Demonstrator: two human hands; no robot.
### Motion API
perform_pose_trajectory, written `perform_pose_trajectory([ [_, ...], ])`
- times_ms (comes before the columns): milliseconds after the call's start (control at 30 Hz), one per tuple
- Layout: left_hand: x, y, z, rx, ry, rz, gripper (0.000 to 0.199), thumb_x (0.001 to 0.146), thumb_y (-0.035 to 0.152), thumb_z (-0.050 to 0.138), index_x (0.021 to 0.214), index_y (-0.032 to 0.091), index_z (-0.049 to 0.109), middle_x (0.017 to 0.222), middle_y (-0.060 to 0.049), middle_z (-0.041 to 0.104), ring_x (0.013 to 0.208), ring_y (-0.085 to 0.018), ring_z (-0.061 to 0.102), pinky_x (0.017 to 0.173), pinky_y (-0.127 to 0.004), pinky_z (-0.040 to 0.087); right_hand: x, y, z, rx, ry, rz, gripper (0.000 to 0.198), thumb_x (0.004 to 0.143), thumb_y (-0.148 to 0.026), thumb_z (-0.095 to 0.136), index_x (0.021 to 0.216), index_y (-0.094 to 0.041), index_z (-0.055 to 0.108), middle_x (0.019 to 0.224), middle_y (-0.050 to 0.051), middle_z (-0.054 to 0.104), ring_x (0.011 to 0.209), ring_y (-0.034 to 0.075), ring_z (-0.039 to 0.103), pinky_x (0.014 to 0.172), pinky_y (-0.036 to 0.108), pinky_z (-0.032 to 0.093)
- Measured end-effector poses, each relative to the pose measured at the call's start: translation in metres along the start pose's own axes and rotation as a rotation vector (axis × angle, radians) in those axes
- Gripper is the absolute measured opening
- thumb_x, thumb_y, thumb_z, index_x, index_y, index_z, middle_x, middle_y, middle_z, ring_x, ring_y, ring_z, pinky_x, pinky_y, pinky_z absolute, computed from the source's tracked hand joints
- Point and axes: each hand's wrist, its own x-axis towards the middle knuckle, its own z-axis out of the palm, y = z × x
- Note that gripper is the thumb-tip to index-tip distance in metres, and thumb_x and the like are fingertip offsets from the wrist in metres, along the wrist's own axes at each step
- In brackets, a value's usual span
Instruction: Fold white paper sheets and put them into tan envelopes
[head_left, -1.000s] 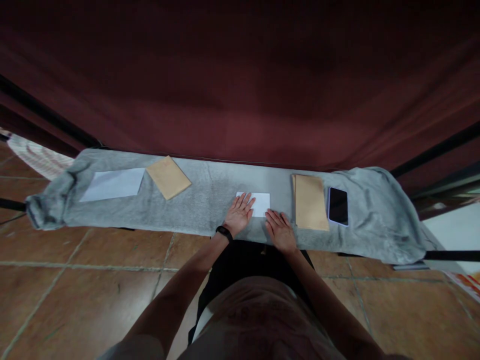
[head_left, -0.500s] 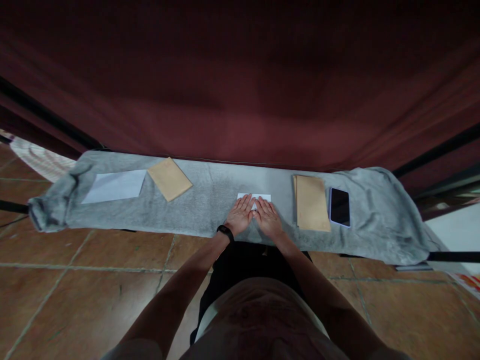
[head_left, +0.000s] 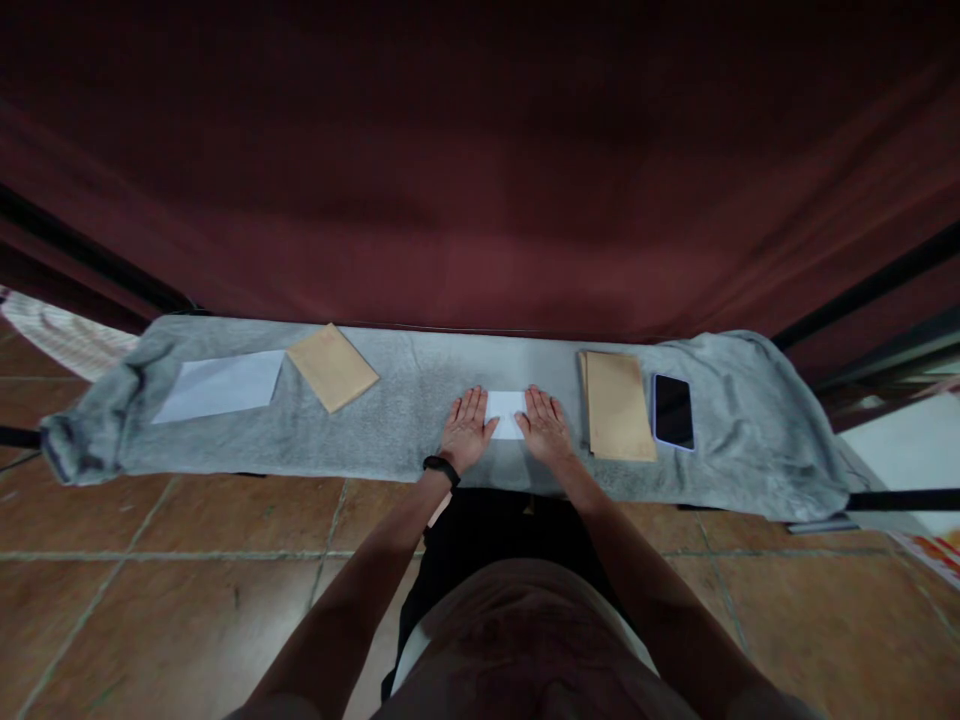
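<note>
A small white sheet of paper (head_left: 507,412), apparently folded, lies on the grey cloth in front of me. My left hand (head_left: 466,428) rests flat over its left end, with a dark band on the wrist. Over the right end lies my right hand (head_left: 545,425), also flat with fingers stretched forward. The middle of the paper shows between the two hands, and its outer ends are hidden under them. Neither hand grips anything.
The grey cloth (head_left: 420,440) covers a long narrow table. Left lie a larger white sheet (head_left: 221,385) and a brown envelope (head_left: 333,367). To the right are stacked brown envelopes (head_left: 619,408) and a phone (head_left: 673,412). Behind hangs a dark red curtain (head_left: 480,200).
My hands have slid apart, the left one leftward and the right one rightward, along the paper. More of the paper's middle now shows. The view has shifted slightly.
</note>
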Motion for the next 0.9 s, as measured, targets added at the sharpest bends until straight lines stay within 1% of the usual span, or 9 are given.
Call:
perform_pose_trajectory([
  [267, -0.007, -0.014, -0.001, 0.017, 0.015, -0.043, 0.064, 0.104, 0.045, 0.023, 0.160, 0.016, 0.021, 0.163, -0.011, 0.030, 0.153, -0.024, 0.023, 0.125, -0.046, 0.019, -0.006, 0.012, -0.003, -0.014, 0.024, 0.038, 0.058, 0.104, -0.037, 0.033, 0.157, -0.011, 0.032, 0.156, 0.018, 0.042, 0.144, 0.030, 0.041, 0.120, 0.055, 0.027],
  [400, -0.008, -0.014, -0.005, 0.014, 0.010, -0.068, 0.062, 0.104, 0.042, 0.021, 0.159, 0.012, 0.025, 0.163, -0.012, 0.030, 0.153, -0.025, 0.023, 0.125, -0.047, 0.021, -0.008, 0.011, -0.010, -0.042, 0.018, 0.094, 0.056, 0.104, -0.033, 0.032, 0.154, -0.008, 0.036, 0.156, 0.019, 0.042, 0.144, 0.031, 0.042, 0.118, 0.054, 0.029],
  [467, -0.009, -0.009, -0.008, 0.008, 0.038, -0.085, 0.062, 0.104, 0.041, 0.021, 0.159, 0.011, 0.026, 0.163, -0.013, 0.030, 0.153, -0.026, 0.023, 0.125, -0.048, 0.021, -0.012, 0.005, -0.015, -0.038, 0.026, 0.099, 0.055, 0.104, -0.031, 0.032, 0.154, -0.007, 0.036, 0.156, 0.019, 0.042, 0.144, 0.030, 0.041, 0.119, 0.052, 0.030],
  [533, -0.011, 0.001, -0.011, -0.008, 0.070, -0.043, 0.061, 0.105, 0.040, 0.022, 0.159, 0.011, 0.025, 0.163, -0.012, 0.030, 0.153, -0.026, 0.022, 0.125, -0.047, 0.021, -0.020, -0.005, -0.020, -0.016, 0.013, 0.048, 0.055, 0.105, -0.031, 0.031, 0.154, -0.007, 0.036, 0.156, 0.018, 0.043, 0.145, 0.028, 0.040, 0.119, 0.050, 0.030],
  [567, -0.012, 0.008, -0.011, -0.020, 0.070, 0.013, 0.060, 0.105, 0.040, 0.022, 0.159, 0.013, 0.025, 0.163, -0.011, 0.030, 0.153, -0.024, 0.021, 0.126, -0.046, 0.021, -0.025, -0.011, -0.021, -0.004, -0.008, 0.005, 0.054, 0.105, -0.031, 0.032, 0.154, -0.008, 0.037, 0.156, 0.017, 0.043, 0.145, 0.027, 0.040, 0.120, 0.049, 0.030],
  [633, -0.015, 0.023, -0.010, -0.047, 0.030, 0.167, 0.059, 0.106, 0.039, 0.021, 0.159, 0.016, 0.025, 0.164, -0.008, 0.030, 0.153, -0.021, 0.021, 0.126, -0.044, 0.021, -0.035, -0.022, -0.023, 0.011, -0.058, -0.072, 0.053, 0.105, -0.030, 0.033, 0.152, -0.008, 0.040, 0.155, 0.015, 0.045, 0.145, 0.026, 0.041, 0.121, 0.047, 0.030],
  [700, -0.017, 0.035, -0.007, -0.063, -0.026, 0.267, 0.058, 0.106, 0.042, 0.022, 0.158, 0.018, 0.028, 0.164, -0.006, 0.030, 0.153, -0.019, 0.022, 0.126, -0.042, 0.022, -0.044, -0.030, -0.024, -0.001, -0.085, -0.102, 0.052, 0.103, -0.028, 0.035, 0.151, -0.008, 0.041, 0.154, 0.015, 0.046, 0.145, 0.026, 0.041, 0.122, 0.047, 0.029],
  [800, -0.018, 0.043, -0.003, -0.059, -0.054, 0.257, 0.061, 0.105, 0.047, 0.025, 0.158, 0.017, 0.028, 0.163, -0.007, 0.031, 0.153, -0.020, 0.022, 0.126, -0.043, 0.022, -0.051, -0.033, -0.024, -0.032, -0.089, -0.099, 0.054, 0.103, -0.028, 0.038, 0.152, -0.007, 0.040, 0.155, 0.016, 0.044, 0.145, 0.027, 0.040, 0.121, 0.049, 0.028],
  [900, -0.017, 0.036, -0.001, -0.043, -0.035, 0.211, 0.063, 0.105, 0.049, 0.028, 0.159, 0.016, 0.026, 0.164, -0.010, 0.029, 0.153, -0.022, 0.021, 0.126, -0.044, 0.022, -0.051, -0.027, -0.026, -0.049, -0.064, -0.081, 0.056, 0.104, -0.036, 0.039, 0.152, -0.007, 0.039, 0.154, 0.017, 0.045, 0.145, 0.028, 0.040, 0.121, 0.048, 0.029],
])
